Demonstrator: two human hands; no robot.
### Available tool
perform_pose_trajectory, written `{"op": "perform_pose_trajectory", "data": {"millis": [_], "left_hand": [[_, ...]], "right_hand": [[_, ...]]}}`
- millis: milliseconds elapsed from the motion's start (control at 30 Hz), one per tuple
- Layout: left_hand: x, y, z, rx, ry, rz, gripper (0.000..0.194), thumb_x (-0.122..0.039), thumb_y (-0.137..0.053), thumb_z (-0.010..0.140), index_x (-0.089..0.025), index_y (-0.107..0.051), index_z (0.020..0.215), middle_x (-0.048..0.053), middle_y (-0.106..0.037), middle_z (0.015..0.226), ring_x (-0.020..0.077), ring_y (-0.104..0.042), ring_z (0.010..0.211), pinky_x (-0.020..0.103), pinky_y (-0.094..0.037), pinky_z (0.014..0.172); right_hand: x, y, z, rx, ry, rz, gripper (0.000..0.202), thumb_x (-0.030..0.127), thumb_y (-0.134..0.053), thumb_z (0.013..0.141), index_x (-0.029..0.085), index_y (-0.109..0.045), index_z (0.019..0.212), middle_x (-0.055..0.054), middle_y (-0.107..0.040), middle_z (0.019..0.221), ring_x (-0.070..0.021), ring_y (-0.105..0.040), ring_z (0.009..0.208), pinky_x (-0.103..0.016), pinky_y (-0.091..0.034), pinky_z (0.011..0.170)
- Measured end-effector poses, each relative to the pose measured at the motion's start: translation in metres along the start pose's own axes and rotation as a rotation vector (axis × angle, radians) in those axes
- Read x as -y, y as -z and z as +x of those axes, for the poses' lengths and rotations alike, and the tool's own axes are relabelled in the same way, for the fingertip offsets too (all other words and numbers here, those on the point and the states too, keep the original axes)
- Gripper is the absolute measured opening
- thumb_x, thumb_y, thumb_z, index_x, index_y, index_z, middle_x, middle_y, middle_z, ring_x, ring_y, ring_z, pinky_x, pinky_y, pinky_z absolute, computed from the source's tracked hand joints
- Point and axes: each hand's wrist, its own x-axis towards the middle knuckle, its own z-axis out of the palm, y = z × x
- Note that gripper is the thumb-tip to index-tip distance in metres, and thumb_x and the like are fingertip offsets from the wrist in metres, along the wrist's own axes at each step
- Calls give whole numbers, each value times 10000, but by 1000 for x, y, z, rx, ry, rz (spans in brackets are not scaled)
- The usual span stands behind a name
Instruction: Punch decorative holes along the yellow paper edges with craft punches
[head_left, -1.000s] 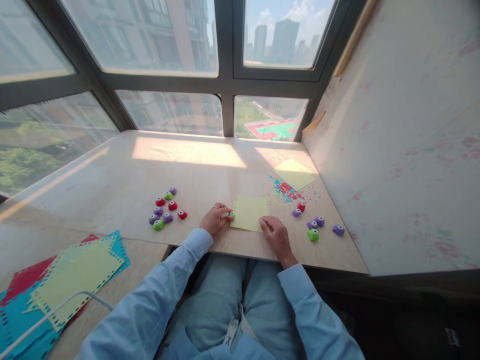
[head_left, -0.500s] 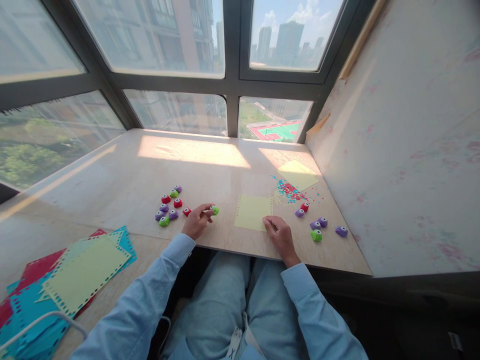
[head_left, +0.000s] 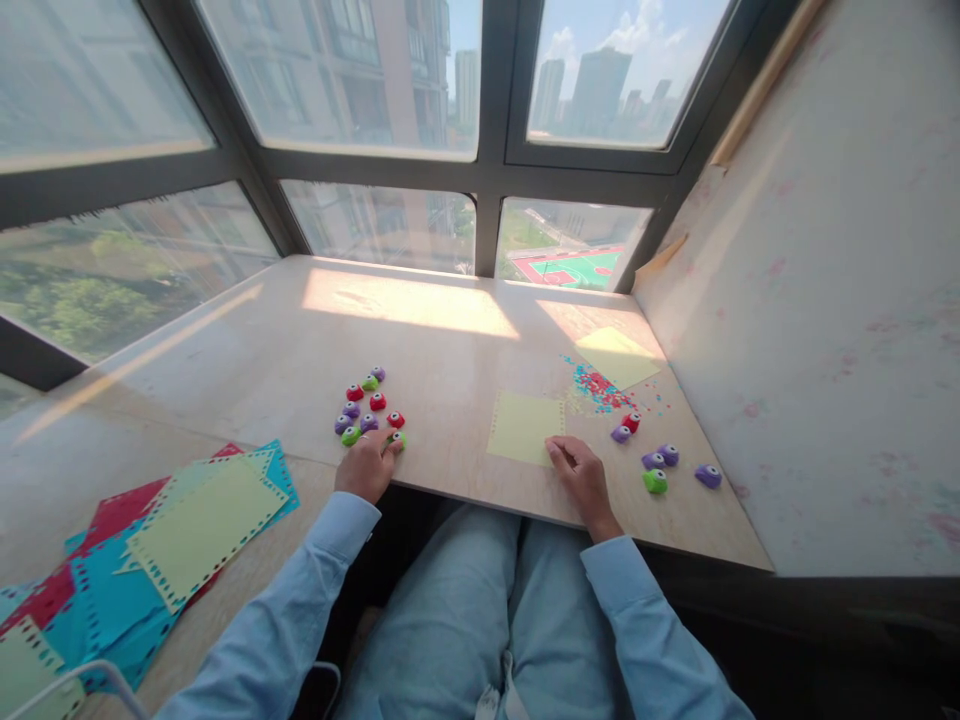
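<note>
1. Head view: left hand [head_left: 365, 466] fingers close on green punch [head_left: 397, 440], partly hidden, beside punch cluster [head_left: 365, 405] on tabletop [head_left: 300, 340].
2. Right hand [head_left: 581, 478] fingers curl, pressing yellow paper [head_left: 525, 427]; grip unclear.

The left hand [head_left: 365, 468] covers most of a green punch [head_left: 397, 440], so whether its fingers [head_left: 384, 447] close on the punch cannot be told. The right hand [head_left: 582, 477] hides the near corner of the yellow sheet [head_left: 525, 427]. The paper stack [head_left: 135, 560], left of that sheet, is cut off by the picture's left edge. The confetti [head_left: 600, 388] beyond the sheet is too small to make out shapes.
</note>
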Motion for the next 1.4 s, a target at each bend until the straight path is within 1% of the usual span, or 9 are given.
{"op": "perform_pose_trajectory", "data": {"millis": [300, 433, 567, 700, 767, 900, 1033, 1267, 1400], "left_hand": [[-1, 5, 2, -201, 49, 102, 227, -293, -527, 885, -191, -642, 1052, 125, -641, 1091, 269, -635, 896, 340, -499, 697], [-11, 2, 2, -236, -34, 33, 163, -207, -513, 859, -191, -630, 971, 97, -649, 949, 245, -626, 807, 310, -460, 645], [-32, -9, -2, -103, -200, -140, 158, -203, -503, 859, -180, -630, 950, 65, -646, 875, 182, -599, 671, 295, -459, 646], [-63, -28, -8, 56, -296, -317, 234, -225, -525, 854, -160, -616, 1060, 95, -664, 999, 173, -618, 706, 329, -500, 743], [-79, -38, -9, 150, -214, -411, 303, -249, -582, 825, -139, -599, 1107, 114, -691, 965, 221, -652, 784, 377, -511, 789], [-103, -53, -11, 309, -29, -750, 362, -179, -625, 773, -154, -572, 1130, 175, -664, 1203, 241, -686, 920, 430, -506, 901], [-118, -64, -11, 416, 12, -906, 394, -102, -635, 738, -152, -556, 1121, 196, -657, 1231, 251, -647, 1126, 385, -519, 929], [-127, -71, -13, 491, 90, -1036, 437, -69, -623, 735, -143, -531, 1156, 233, -641, 1248, 264, -648, 1132, 398, -548, 892], [-128, -72, -20, 488, 101, -1067, 448, -69, -623, 736, -132, -521, 1167, 224, -652, 1226, 258, -643, 1136, 404, -542, 911]], "right_hand": [[0, 0, 0, -8, -9, 2, 326, 480, -546, 882, 197, -707, 863, -106, -737, 922, -263, -667, 885, -424, -513, 853], [0, 0, 0, -18, -17, 7, 338, 499, -549, 881, 201, -707, 857, -106, -738, 922, -264, -666, 882, -422, -518, 838], [3, 0, -1, -23, -42, 31, 348, 511, -565, 871, 195, -711, 860, -105, -740, 918, -263, -669, 882, -413, -521, 829], [3, 2, -1, -99, -109, 109, 351, 501, -567, 872, 183, -713, 898, -103, -746, 963, -262, -676, 923, -406, -529, 846], [2, 2, 0, -125, -114, 120, 346, 485, -558, 880, 179, -712, 921, -105, -746, 981, -260, -680, 938, -412, -531, 861], [-1, 0, 1, -63, 19, -16, 302, 425, -544, 895, 184, -721, 936, -123, -738, 1013, -260, -670, 985, -456, -514, 927], [-1, -5, 0, 24, 168, -211, 286, 368, -529, 911, 198, -720, 1038, -134, -708, 1140, -271, -617, 1119, -513, -455, 1017], [2, -6, 0, 56, 204, -296, 281, 346, -508, 934, 207, -720, 1055, -134, -700, 1148, -267, -614, 1120, -502, -467, 1007], [4, -5, 1, 73, 216, -312, 350, 467, -546, 924, 201, -704, 1088, -142, -690, 1171, -281, -611, 1133, -503, -462, 1010]]}}
